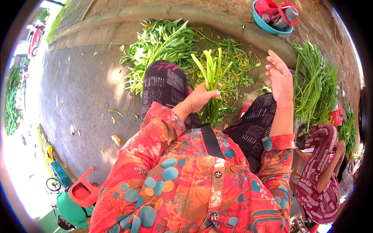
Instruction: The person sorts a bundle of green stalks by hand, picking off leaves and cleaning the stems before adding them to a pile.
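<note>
My left hand is closed round a small bunch of green leafy stems, held between my knees with the pale stem ends up and the leaves hanging down. To the right, my right hand is raised, its fingers apart and nothing in them. Beyond my left knee lies a heap of leafy greens on the pavement. Loose yellow and green leaf scraps litter the ground past the held bunch. Right of my right hand is a larger pile of long-stemmed greens.
A turquoise basin with a red bag and a grey bottle stands beyond the stone kerb. At right sits a person in maroon patterned clothes. A red plastic chair and a person in green are at lower left.
</note>
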